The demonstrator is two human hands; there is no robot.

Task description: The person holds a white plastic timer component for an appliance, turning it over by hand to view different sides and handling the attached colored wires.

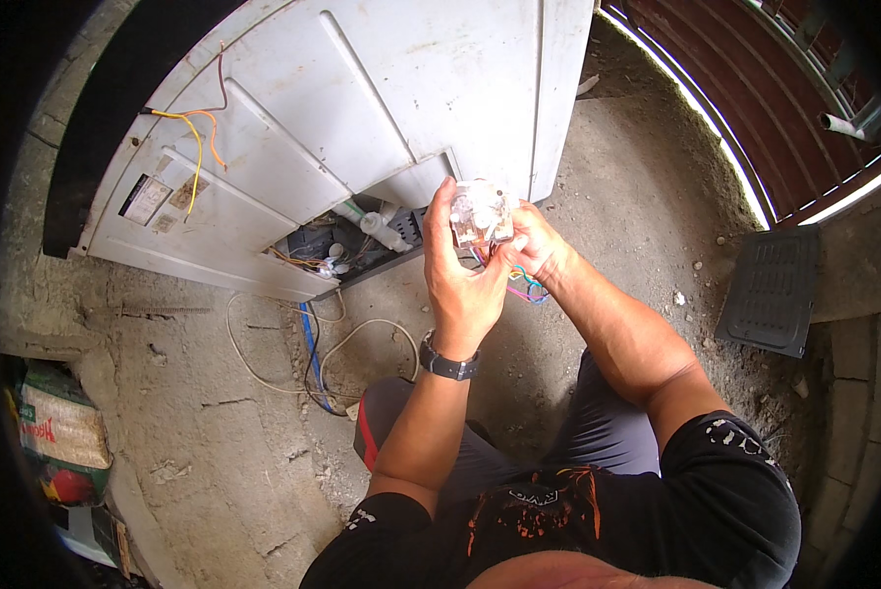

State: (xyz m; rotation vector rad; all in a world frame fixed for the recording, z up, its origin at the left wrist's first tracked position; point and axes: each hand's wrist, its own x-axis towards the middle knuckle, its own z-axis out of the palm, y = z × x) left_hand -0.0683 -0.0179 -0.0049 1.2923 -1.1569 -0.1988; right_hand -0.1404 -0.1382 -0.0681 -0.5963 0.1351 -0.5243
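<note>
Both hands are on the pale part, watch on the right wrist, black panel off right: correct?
No: the head view shows the watch on the left wrist, not the right. The left hand and right hand are on the pale part, with the black panel off right.

a: can you make out the pale block [482,208] between the left hand [463,294] and the right hand [537,247]?
b: barely; glare washes out its face, and some fingers of both hands are hidden.
a: the coloured wires [531,296] just below the right hand?
b: partly covered by it, so i can't trace them.
a: the label [148,199] well left of the left hand?
b: print too small to read.
a: the white appliance [362,88] beyond the hands?
b: its top runs off the upper edge; deep in its opening, left of the left hand, it's too dark to tell.
</note>
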